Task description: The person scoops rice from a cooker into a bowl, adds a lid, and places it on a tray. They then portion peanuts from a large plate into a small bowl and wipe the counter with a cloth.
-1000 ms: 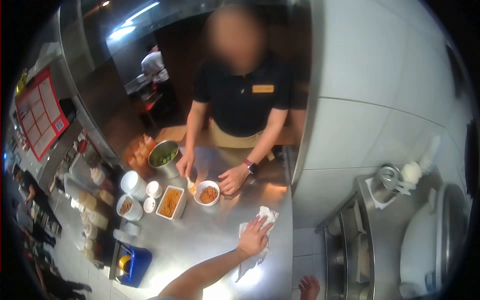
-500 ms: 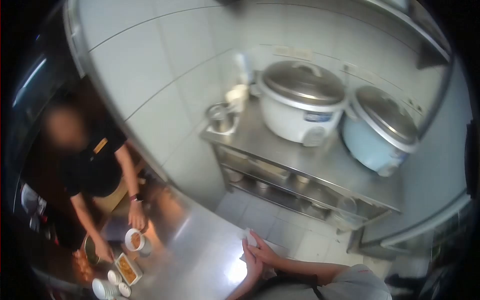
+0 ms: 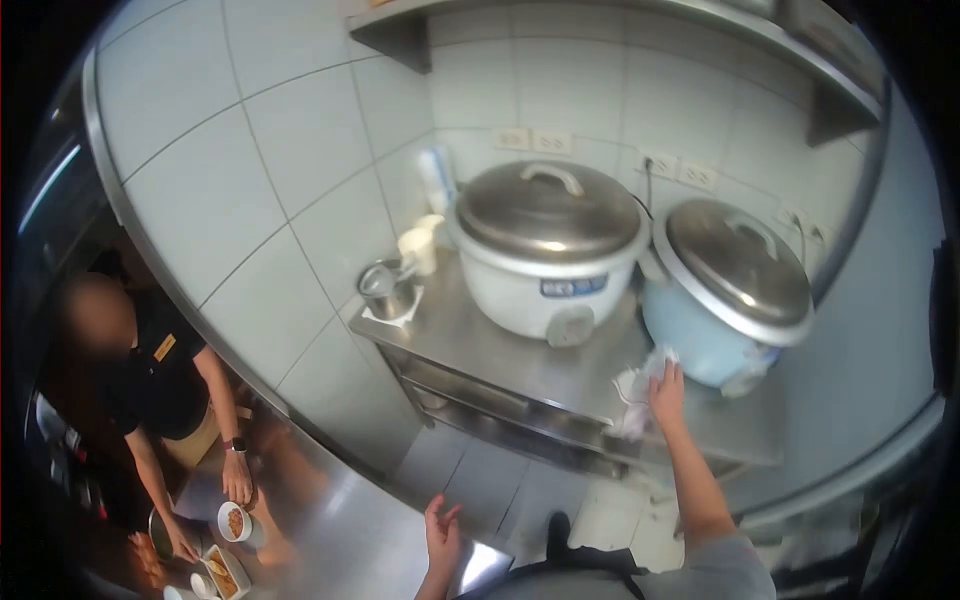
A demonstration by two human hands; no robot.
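My right hand (image 3: 667,398) reaches over the front edge of the steel table, its fingers on a crumpled white cloth (image 3: 632,415). Part of the cloth lies on the tabletop and part hangs at the edge. Just behind it stands the light-blue rice cooker (image 3: 695,335) with a metal lid. My left hand (image 3: 443,535) is held low beside the steel counter, fingers apart and slightly bent, with nothing in it.
A larger white rice cooker (image 3: 545,290) and a metal container (image 3: 388,290) stand on the steel table (image 3: 470,335). Across the counter (image 3: 350,525), a person in a black shirt (image 3: 165,380) handles food near a white bowl (image 3: 236,522). A shelf (image 3: 640,8) juts overhead.
My hands were together over the counter's edge with something white. They have parted; my right hand has moved forward to the table with the cloth. The view has turned toward the cookers.
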